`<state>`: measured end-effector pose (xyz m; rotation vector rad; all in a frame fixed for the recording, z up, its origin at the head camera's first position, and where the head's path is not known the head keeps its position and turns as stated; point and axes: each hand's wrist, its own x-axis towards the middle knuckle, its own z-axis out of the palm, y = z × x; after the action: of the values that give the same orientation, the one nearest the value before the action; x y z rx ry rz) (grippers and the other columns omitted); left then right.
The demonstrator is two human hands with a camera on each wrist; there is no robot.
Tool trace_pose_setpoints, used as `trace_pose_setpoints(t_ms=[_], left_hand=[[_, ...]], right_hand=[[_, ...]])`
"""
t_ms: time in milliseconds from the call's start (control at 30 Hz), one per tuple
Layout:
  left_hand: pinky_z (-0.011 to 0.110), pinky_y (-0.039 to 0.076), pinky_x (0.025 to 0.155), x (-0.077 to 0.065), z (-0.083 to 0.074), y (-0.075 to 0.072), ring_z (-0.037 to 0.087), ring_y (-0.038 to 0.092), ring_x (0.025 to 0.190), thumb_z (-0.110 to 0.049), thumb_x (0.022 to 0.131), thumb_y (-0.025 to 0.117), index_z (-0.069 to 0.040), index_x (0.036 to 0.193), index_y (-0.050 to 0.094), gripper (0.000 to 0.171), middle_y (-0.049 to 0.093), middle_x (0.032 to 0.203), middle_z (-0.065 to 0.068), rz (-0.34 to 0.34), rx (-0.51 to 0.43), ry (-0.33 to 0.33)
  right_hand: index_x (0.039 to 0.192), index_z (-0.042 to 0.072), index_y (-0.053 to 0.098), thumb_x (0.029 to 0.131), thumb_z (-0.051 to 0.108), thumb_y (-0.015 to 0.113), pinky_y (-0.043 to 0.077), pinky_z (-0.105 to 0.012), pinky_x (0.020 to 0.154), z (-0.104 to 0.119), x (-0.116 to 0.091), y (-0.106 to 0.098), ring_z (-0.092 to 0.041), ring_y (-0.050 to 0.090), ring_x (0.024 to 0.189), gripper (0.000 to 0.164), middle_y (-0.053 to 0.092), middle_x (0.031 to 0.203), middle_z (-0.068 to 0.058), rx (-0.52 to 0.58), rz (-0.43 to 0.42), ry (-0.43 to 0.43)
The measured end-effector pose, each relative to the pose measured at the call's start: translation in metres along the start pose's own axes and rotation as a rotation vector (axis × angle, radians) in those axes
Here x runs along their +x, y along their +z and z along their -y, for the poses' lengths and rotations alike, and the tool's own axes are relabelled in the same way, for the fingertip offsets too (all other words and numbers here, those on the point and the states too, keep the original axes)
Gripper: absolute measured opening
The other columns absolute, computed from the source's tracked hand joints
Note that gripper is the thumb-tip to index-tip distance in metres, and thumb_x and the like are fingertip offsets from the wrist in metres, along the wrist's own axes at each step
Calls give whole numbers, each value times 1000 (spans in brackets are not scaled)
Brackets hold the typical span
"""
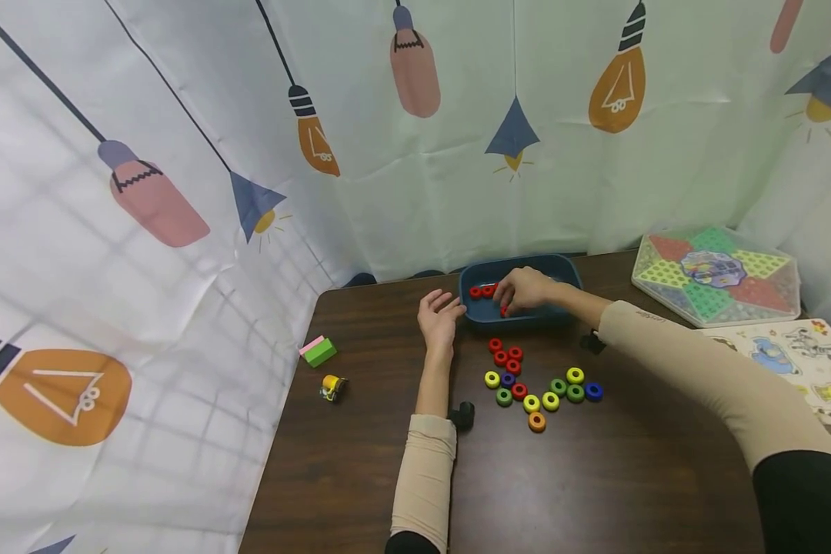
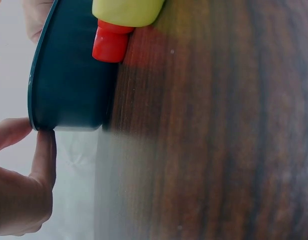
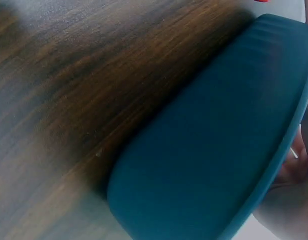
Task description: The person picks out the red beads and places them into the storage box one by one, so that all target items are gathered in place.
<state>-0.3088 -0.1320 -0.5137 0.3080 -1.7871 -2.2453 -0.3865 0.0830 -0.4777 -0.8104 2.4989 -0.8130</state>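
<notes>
A dark blue tray (image 1: 569, 269) stands near the far table edge with several red rings (image 1: 475, 292) at its left end. My right hand (image 1: 526, 290) reaches down into it, fingers curled, pinching a red ring (image 1: 504, 312); in the right wrist view, the tray wall (image 3: 209, 135) hides most of this hand. Beside the tray's left end is my left hand (image 1: 439, 319), fingers spread. The left wrist view shows a thumb and finger (image 2: 45, 155) touching the tray's corner. Nearer on the table lie several red, yellow, green and blue rings, with an orange ring (image 1: 536, 422) closest.
A pink and green block (image 1: 318, 351) and a small yellow figure (image 1: 332, 387) lie at the left. On the right are a flat hexagonal box (image 1: 716, 277) with a coloured star and a board with animal pictures (image 1: 796, 354). A curtain hangs behind the table.
</notes>
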Motion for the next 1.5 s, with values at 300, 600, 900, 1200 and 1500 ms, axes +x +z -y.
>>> trace_pose_setpoints(t_ms=[300, 600, 900, 1200, 1500], left_hand=[[34, 57, 85, -3, 0, 1, 32, 66, 109, 13, 77, 72, -6, 127, 50, 58, 53, 131, 29, 0, 14, -17], [34, 56, 85, -5, 1, 1, 31, 67, 108, 14, 76, 73, -6, 128, 51, 60, 55, 128, 25, 5, 26, -21], [35, 56, 86, -5, 4, 2, 32, 65, 110, 14, 77, 72, -4, 130, 50, 61, 53, 132, 28, 18, 19, -19], [35, 57, 85, 0, -3, -2, 31, 66, 108, 14, 75, 72, -5, 127, 51, 60, 53, 130, 29, 9, 5, 0], [35, 56, 87, 0, 0, 1, 35, 63, 113, 14, 77, 71, -4, 129, 49, 59, 52, 131, 29, 15, 3, 4]], right_hand=[[116, -1, 67, 78, 3, 78, 60, -34, 65, -11, -6, -23, -19, 70, 73, 40, 71, 99, -12, 85, -31, 95], [115, -8, 63, 80, -4, 73, 60, -43, 71, -29, -12, -37, -30, 72, 76, 37, 69, 93, -18, 155, -102, 189], [113, -2, 68, 77, 0, 76, 59, -36, 71, -40, -10, -27, -22, 70, 82, 37, 70, 105, -18, 107, -160, 142], [109, 11, 73, 83, 13, 77, 56, -40, 71, 2, -33, -17, -20, 68, 85, 26, 73, 105, -8, 82, -344, -1], [108, 16, 71, 83, 13, 77, 55, -30, 64, 36, -68, 14, -14, 70, 75, 26, 74, 98, -3, 21, -59, -169]])
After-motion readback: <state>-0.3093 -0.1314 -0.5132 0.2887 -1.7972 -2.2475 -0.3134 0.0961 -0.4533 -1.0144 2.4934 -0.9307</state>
